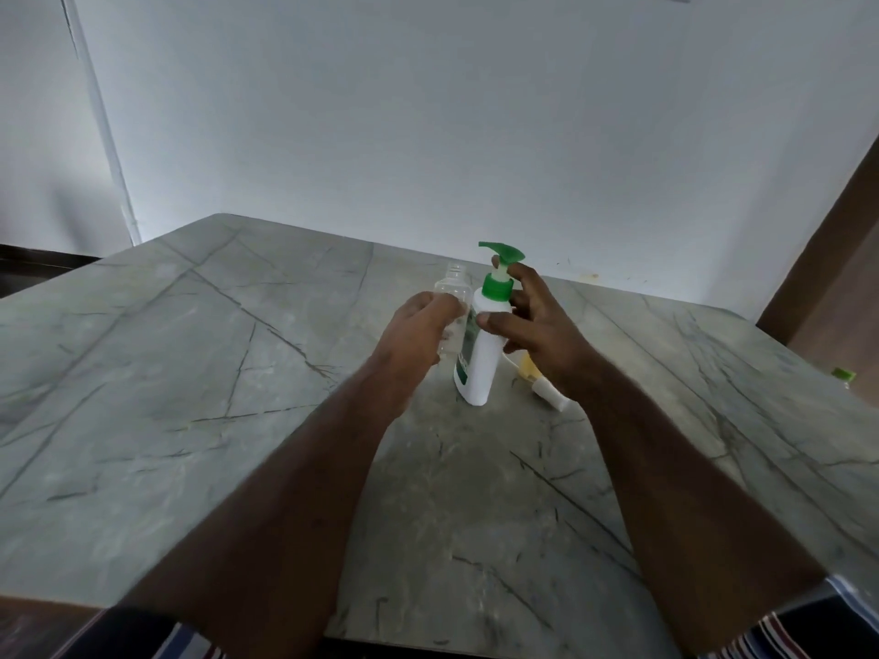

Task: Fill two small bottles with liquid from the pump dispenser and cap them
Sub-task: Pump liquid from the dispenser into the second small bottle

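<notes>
A white pump dispenser with a green pump head stands on the grey marble table. My right hand wraps its upper body, thumb on the front and fingers behind the green collar. My left hand grips a small clear bottle, uncapped and upright, just left of the dispenser and below the nozzle. Behind my right wrist lies a second small bottle with yellowish content and a white cap, on its side and partly hidden.
The table runs to a white wall at the back. A brown wooden panel rises at the right. A small green-topped object sits at the table's right edge. Striped cloth shows at the bottom edge.
</notes>
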`<state>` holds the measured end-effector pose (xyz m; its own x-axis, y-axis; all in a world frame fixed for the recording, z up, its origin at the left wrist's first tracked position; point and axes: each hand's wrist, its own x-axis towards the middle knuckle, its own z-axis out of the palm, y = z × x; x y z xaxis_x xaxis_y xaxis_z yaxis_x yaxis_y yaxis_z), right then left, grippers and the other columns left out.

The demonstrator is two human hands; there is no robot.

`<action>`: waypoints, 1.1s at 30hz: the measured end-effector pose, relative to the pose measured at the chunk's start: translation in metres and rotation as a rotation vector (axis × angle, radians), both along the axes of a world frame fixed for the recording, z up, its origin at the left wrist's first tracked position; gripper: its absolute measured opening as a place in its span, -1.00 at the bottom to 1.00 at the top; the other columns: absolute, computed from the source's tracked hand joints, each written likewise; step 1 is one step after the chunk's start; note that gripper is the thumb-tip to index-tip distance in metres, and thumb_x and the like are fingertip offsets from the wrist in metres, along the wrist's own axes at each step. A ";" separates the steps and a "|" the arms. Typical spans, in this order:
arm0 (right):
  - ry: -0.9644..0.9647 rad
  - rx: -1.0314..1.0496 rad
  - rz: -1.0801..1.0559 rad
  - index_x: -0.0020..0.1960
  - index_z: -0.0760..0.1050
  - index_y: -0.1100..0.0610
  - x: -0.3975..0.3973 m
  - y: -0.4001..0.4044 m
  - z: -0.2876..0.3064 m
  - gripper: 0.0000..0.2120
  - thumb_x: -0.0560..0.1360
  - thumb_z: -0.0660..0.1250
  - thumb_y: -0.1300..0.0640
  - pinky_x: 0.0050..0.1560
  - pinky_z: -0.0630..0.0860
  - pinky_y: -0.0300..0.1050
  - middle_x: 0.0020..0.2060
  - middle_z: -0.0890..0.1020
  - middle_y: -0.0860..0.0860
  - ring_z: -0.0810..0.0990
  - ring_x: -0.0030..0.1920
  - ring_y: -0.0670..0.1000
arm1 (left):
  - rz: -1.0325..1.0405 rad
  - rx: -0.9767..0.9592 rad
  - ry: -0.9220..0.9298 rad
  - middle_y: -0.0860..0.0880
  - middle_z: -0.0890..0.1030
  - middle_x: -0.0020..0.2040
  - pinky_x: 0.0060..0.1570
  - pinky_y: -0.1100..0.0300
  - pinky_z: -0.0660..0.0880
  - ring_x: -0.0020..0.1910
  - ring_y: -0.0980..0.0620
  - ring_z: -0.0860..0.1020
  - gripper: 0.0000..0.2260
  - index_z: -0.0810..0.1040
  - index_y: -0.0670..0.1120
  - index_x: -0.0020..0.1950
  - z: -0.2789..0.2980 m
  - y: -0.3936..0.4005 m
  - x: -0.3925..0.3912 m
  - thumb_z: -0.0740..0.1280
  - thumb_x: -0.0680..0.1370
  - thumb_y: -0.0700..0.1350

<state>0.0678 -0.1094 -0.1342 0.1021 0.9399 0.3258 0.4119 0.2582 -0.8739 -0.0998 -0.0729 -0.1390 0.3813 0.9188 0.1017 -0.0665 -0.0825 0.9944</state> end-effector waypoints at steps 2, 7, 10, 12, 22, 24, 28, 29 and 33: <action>0.005 0.107 -0.014 0.48 0.26 -0.07 -0.004 -0.003 -0.004 -0.37 0.49 0.44 0.07 0.08 0.56 -0.23 0.19 0.57 -0.03 0.59 0.15 -0.05 | -0.027 -0.013 -0.003 0.01 0.60 0.03 0.05 0.09 0.52 0.02 0.07 0.56 -0.88 0.51 0.02 0.15 0.000 -0.001 0.000 0.26 0.63 -0.03; -0.009 0.278 -0.153 0.53 0.17 -0.15 -0.010 0.001 -0.010 -0.42 0.57 0.30 -0.09 0.30 0.52 0.05 0.22 0.54 0.03 0.54 0.26 0.03 | -0.023 0.011 0.021 -0.02 0.63 0.08 0.19 0.02 0.51 0.11 0.00 0.58 -0.80 0.53 0.00 0.21 0.001 -0.002 -0.001 0.27 0.62 0.01; -0.043 0.390 -0.223 0.54 0.14 -0.19 -0.014 0.002 -0.009 -0.47 0.60 0.19 -0.15 0.27 0.54 0.13 0.12 0.58 -0.19 0.59 0.18 0.07 | -0.025 0.041 0.012 -0.08 0.64 0.12 0.20 0.00 0.50 0.15 -0.05 0.58 -0.87 0.59 0.03 0.10 0.002 -0.003 -0.003 0.29 0.62 0.01; -0.056 0.439 -0.223 0.52 0.18 -0.16 -0.018 0.001 -0.008 -0.50 0.61 0.15 -0.12 0.25 0.54 0.12 0.10 0.53 -0.39 0.59 0.16 0.07 | -0.031 0.060 0.006 -0.06 0.63 0.06 0.14 0.05 0.51 0.10 -0.04 0.57 -0.91 0.57 0.04 -0.02 0.002 -0.003 -0.003 0.30 0.63 0.00; -0.021 0.459 -0.245 0.35 0.36 -0.05 -0.022 0.000 -0.006 -0.71 0.69 0.12 0.19 0.08 0.57 -0.24 0.06 0.57 -0.40 0.65 0.05 -0.09 | 0.032 0.180 0.053 0.02 0.58 0.09 0.06 0.07 0.59 0.08 0.05 0.57 -0.68 0.45 0.04 0.30 -0.003 0.002 0.000 0.41 0.58 0.01; -0.007 0.457 -0.238 0.35 0.37 -0.04 -0.022 0.000 -0.006 -0.73 0.69 0.12 0.18 0.06 0.57 -0.24 0.07 0.58 -0.37 0.65 0.03 -0.09 | 0.044 0.212 0.051 0.06 0.57 0.09 0.07 0.12 0.58 0.09 0.08 0.56 -0.68 0.45 0.07 0.31 -0.002 0.002 0.000 0.41 0.59 0.01; 0.020 0.463 -0.191 0.33 0.39 0.04 -0.026 -0.003 -0.002 -0.75 0.69 0.09 0.14 0.05 0.56 -0.25 0.14 0.56 -0.26 0.64 -0.02 -0.12 | 0.057 0.261 0.029 -0.01 0.60 0.14 0.05 0.09 0.59 0.09 0.03 0.60 -0.63 0.47 0.03 0.38 -0.002 0.002 0.001 0.41 0.59 -0.01; 0.031 0.462 -0.179 0.32 0.40 0.05 -0.027 -0.004 -0.001 -0.75 0.69 0.08 0.11 0.04 0.55 -0.25 0.16 0.56 -0.22 0.63 -0.03 -0.13 | 0.055 0.263 0.015 -0.03 0.61 0.16 0.08 0.06 0.61 0.10 0.00 0.60 -0.61 0.47 0.02 0.39 -0.003 0.002 0.002 0.42 0.58 -0.02; 0.144 0.446 -0.174 0.30 0.46 0.12 -0.030 -0.004 0.000 -0.65 0.67 0.02 0.02 0.08 0.57 -0.16 0.17 0.60 -0.03 0.64 0.03 -0.03 | 0.065 0.293 -0.014 0.04 0.62 0.22 0.24 -0.02 0.57 0.19 0.05 0.60 -0.59 0.46 0.01 0.43 -0.004 0.003 0.001 0.42 0.58 -0.06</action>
